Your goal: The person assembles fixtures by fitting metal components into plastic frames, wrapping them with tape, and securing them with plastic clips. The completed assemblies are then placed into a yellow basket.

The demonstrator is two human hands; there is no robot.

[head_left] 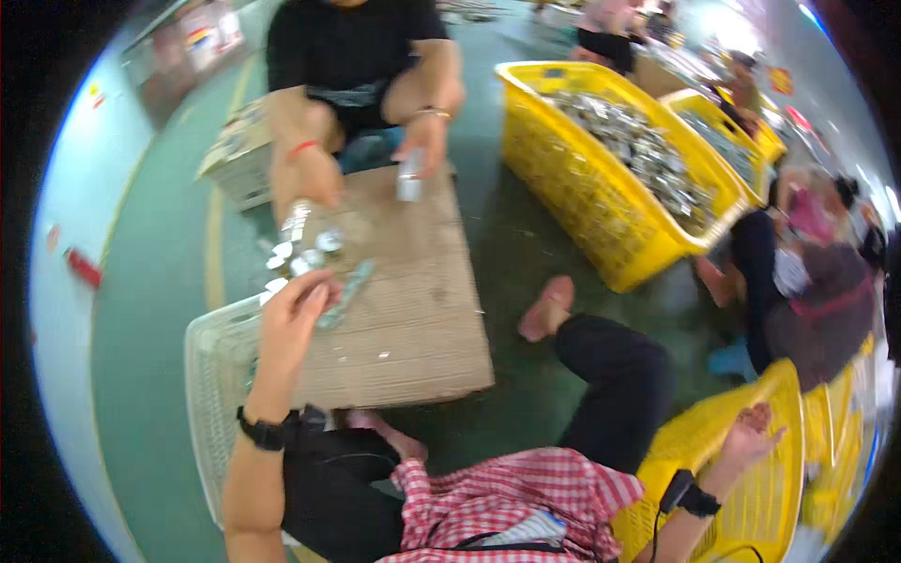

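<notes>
My left hand point(312, 293) is over the left side of a cardboard-topped table point(422, 319), its fingers bent together beside several small shiny silver pieces point(305, 258). Whatever may be between those fingers is too blurred to make out. A pale green strip-like thing point(347, 293) lies just right of this hand. Far to the right, my right hand point(751, 438) is raised over a yellow plastic basket point(690, 436), fingers apart and nothing visible in them. Across the table, a co-worker's hand point(427, 145) holds a blurred silver-white piece point(409, 178); their other hand point(319, 183) is near the silver pieces.
A large yellow basket point(582, 211) full of shiny metal pieces point(629, 141) stands on the green floor beyond the table. At my left is a white plastic basket point(211, 394), and a pale box point(235, 155) stands by the co-worker. More people and yellow baskets are at the right.
</notes>
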